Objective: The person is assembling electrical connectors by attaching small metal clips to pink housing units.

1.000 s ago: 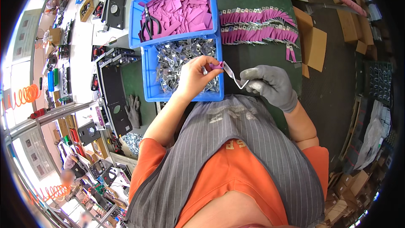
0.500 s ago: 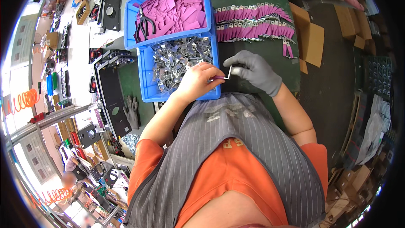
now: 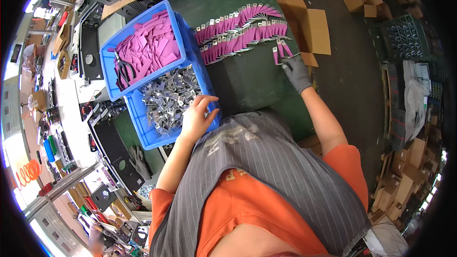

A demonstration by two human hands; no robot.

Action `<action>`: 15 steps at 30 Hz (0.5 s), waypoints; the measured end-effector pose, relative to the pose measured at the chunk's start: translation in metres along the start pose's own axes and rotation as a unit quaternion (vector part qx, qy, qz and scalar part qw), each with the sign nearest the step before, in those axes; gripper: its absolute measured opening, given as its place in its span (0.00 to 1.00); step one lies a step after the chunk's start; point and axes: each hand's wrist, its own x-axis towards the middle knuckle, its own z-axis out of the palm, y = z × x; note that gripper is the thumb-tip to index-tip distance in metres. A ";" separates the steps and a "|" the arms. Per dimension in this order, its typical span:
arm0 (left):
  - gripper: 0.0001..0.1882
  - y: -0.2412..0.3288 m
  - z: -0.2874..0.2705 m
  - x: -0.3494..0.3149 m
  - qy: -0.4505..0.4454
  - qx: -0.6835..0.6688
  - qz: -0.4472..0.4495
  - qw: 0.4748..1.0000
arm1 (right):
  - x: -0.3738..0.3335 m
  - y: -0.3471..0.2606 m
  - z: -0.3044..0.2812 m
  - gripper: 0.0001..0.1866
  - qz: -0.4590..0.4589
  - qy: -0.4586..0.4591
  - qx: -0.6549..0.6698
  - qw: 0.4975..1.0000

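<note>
My right hand (image 3: 297,73), in a grey glove, is at the right side of the green tabletop. Its fingertips pinch a thin bent metal bracket (image 3: 292,56), seen mostly edge-on. Just beside it lie a couple of brackets with purple covers (image 3: 282,49). Bare, my left hand (image 3: 196,118) hovers by the right rim of a blue bin of loose metal brackets (image 3: 166,96). Its thumb and forefinger are apart, and nothing shows between them. Two rows of purple-covered brackets (image 3: 238,34) stretch across the table beyond.
Behind the bracket bin, another blue bin (image 3: 179,29) holds purple pieces (image 3: 152,43) and black-handled pliers (image 3: 124,72). A grey glove (image 3: 139,162) lies at left near black panels (image 3: 114,150). An open cardboard box (image 3: 316,31) stands past the table's right edge.
My right hand has moved away from my left, out to the separate brackets at the right, carrying the bracket. My left hand has let go of it. The view has shifted.
</note>
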 end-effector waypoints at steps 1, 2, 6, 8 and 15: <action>0.16 0.000 0.002 0.001 -0.015 -0.009 0.003 1.000 | 0.002 0.008 0.003 0.11 0.003 0.002 0.000 1.000; 0.16 0.002 0.004 0.002 -0.016 -0.008 0.003 1.000 | 0.006 0.009 0.003 0.13 0.079 -0.016 -0.002 0.997; 0.16 0.008 0.009 0.007 -0.034 -0.011 0.005 0.999 | 0.016 -0.009 -0.006 0.16 0.178 -0.024 -0.061 0.982; 0.16 0.009 0.010 0.009 -0.035 -0.008 0.003 0.999 | 0.018 -0.003 0.000 0.15 0.155 -0.041 -0.081 0.984; 0.15 0.006 0.012 0.004 -0.030 -0.014 -0.005 0.999 | 0.002 0.023 -0.002 0.16 0.163 -0.074 -0.029 0.983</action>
